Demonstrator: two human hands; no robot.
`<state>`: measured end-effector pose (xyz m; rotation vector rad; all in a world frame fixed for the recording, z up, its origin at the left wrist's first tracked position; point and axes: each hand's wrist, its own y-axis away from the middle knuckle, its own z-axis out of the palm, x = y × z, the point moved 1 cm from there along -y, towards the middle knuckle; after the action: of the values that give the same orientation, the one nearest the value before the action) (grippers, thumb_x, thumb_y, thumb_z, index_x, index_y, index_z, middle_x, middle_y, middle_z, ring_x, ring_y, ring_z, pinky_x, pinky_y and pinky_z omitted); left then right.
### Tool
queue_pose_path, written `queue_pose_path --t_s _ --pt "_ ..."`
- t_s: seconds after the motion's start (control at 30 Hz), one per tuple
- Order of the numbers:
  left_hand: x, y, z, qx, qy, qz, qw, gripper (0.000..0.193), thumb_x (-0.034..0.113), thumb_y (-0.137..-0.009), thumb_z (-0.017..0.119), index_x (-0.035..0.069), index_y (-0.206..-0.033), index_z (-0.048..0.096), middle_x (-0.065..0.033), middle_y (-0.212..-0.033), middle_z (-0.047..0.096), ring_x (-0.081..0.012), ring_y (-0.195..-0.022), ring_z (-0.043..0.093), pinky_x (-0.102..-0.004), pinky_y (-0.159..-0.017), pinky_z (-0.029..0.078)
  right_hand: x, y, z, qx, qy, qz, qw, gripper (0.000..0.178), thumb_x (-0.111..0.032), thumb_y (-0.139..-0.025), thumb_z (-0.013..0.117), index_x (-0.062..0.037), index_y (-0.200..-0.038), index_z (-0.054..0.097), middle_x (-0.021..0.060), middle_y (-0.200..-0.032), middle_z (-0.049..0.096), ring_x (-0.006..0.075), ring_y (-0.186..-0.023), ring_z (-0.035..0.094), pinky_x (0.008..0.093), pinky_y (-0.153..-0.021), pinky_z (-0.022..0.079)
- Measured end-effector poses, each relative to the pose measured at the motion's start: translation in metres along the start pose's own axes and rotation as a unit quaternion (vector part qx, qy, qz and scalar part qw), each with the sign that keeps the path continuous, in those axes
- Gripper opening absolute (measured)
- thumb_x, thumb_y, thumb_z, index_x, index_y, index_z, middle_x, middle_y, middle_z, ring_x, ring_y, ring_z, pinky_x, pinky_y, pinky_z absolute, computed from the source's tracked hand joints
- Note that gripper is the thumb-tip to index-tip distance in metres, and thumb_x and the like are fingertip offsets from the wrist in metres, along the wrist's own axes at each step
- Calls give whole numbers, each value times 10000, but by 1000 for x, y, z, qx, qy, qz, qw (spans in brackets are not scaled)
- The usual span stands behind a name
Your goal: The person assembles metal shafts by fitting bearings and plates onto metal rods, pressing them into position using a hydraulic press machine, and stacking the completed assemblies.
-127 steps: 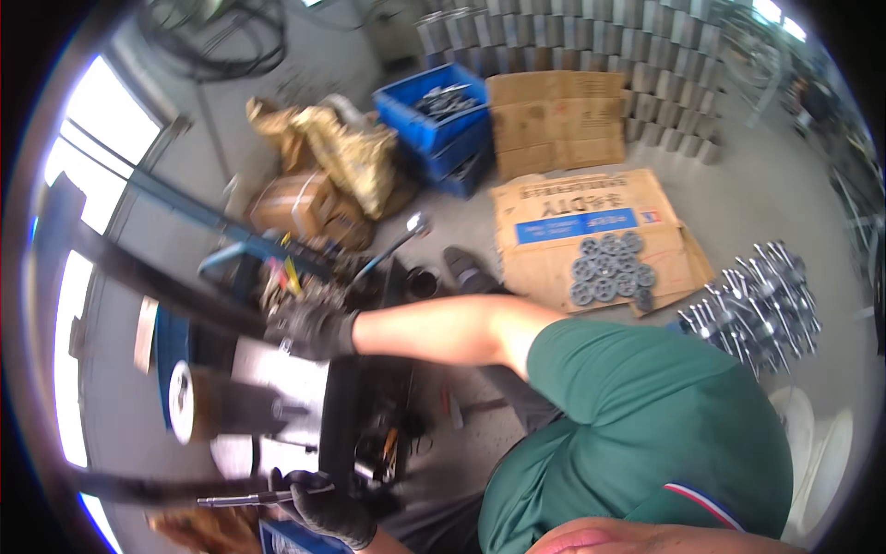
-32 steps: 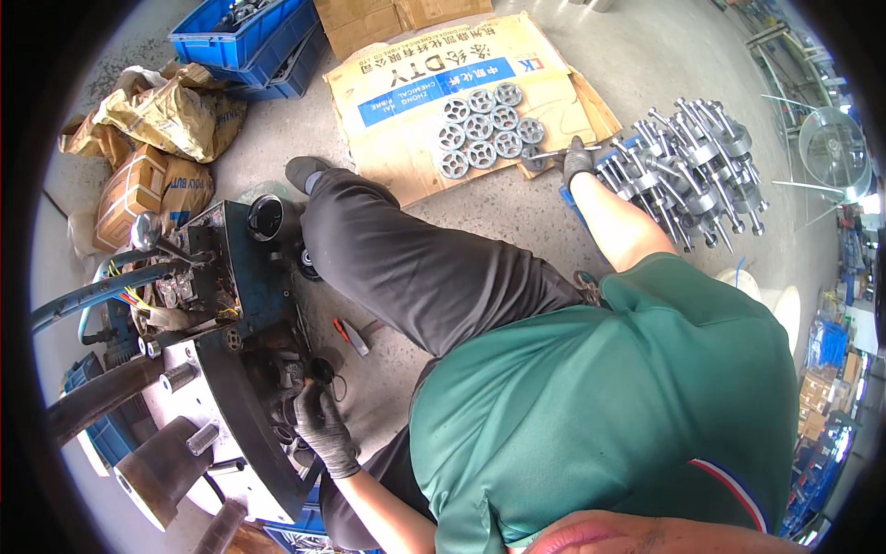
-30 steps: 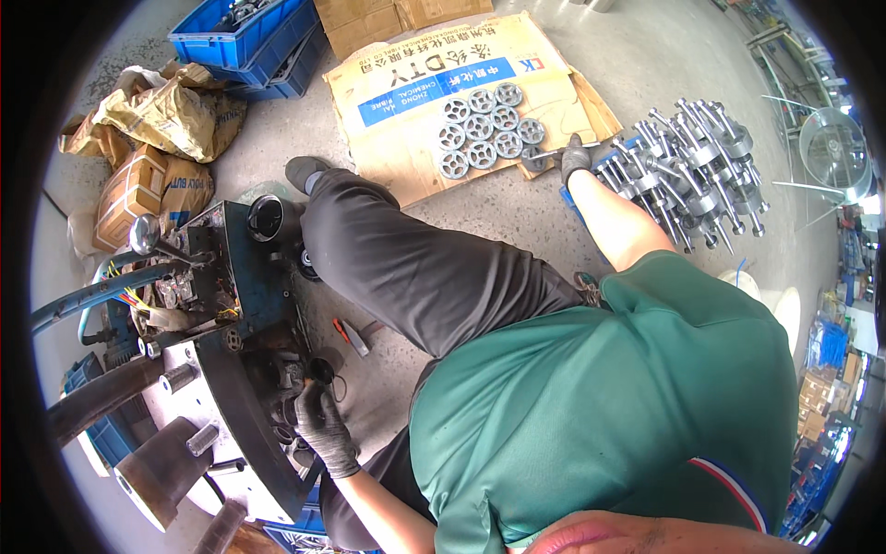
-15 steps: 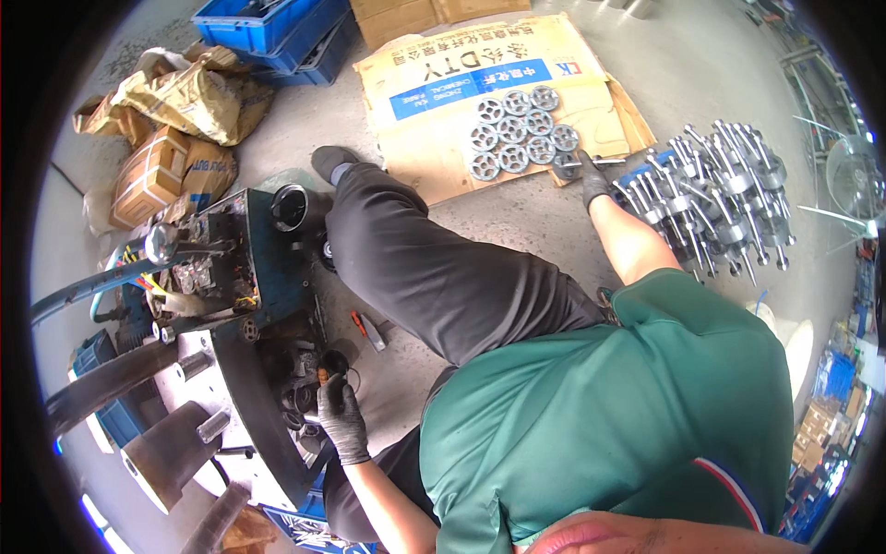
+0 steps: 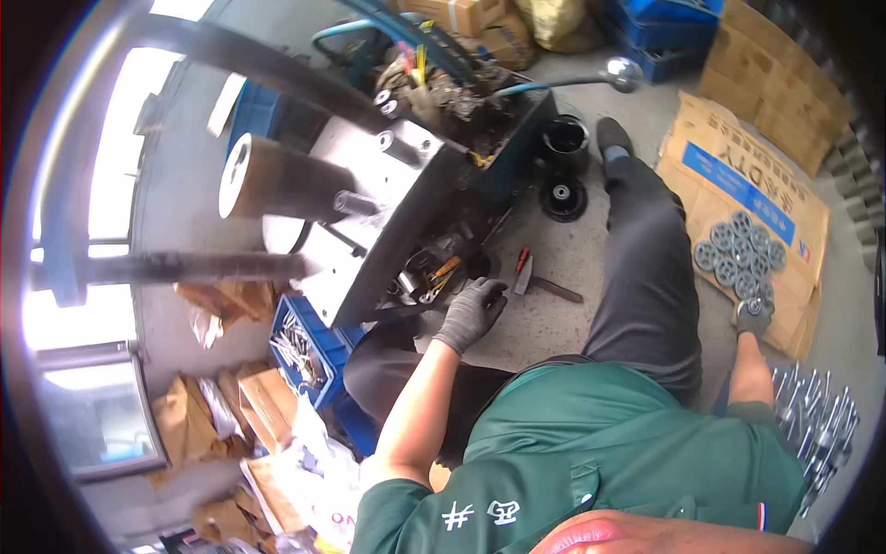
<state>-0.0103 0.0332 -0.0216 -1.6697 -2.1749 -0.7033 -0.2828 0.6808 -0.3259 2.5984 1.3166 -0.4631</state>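
Observation:
My left hand [image 5: 472, 314], in a grey glove, hangs in front of the machine base with loosely bent, parted fingers; nothing shows in it. Close by, an orange-handled tool [image 5: 446, 269] lies among metal parts on the machine. A red-handled tool [image 5: 523, 262] and a hammer-like tool [image 5: 557, 290] lie on the floor beyond that hand. Far to the right, my right hand [image 5: 755, 319], also gloved, is closed on a metal rod [image 5: 753, 306], seen nearly end-on, by the near edge of a cluster of spoked metal wheels [image 5: 726, 270]. Its fingers are partly hidden.
The wheels rest on flattened cardboard [image 5: 784, 198]. Many metal shafts [image 5: 817, 420] stand at the lower right. The machine [image 5: 369, 203] with projecting rollers fills the upper left. A blue bin [image 5: 323, 355] of metal pieces and a black round part [image 5: 563, 197] stand near my legs.
The view has swung left, bringing the machine and blue bin further in. My left hand has come away from the machine parts; my right hand stays beside the wheels with the rod.

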Motion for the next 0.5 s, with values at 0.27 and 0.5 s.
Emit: queue_pose_path --t_s 0.27,0.5 --pt "-7 -1 6 57 -5 28 998 248 183 -910 717 94 -1142 705 -143 -1063 680 -362 -964 688 -451 -831 562 -26 -4 -58 -72 53 -149 985 408 -358 -948 585 -176 -1297 693 232 -1199 715 444 -1129 671 520 -954 539" --pt "-2 -11 8 36 15 35 999 280 208 -926 694 97 -1184 692 -155 -1090 681 -371 -997 684 -465 -857 556 13 -52 -30 -141 134 -174 965 459 -396 -981 623 -117 -1341 675 126 -1343 696 303 -1247 649 403 -1024 497"
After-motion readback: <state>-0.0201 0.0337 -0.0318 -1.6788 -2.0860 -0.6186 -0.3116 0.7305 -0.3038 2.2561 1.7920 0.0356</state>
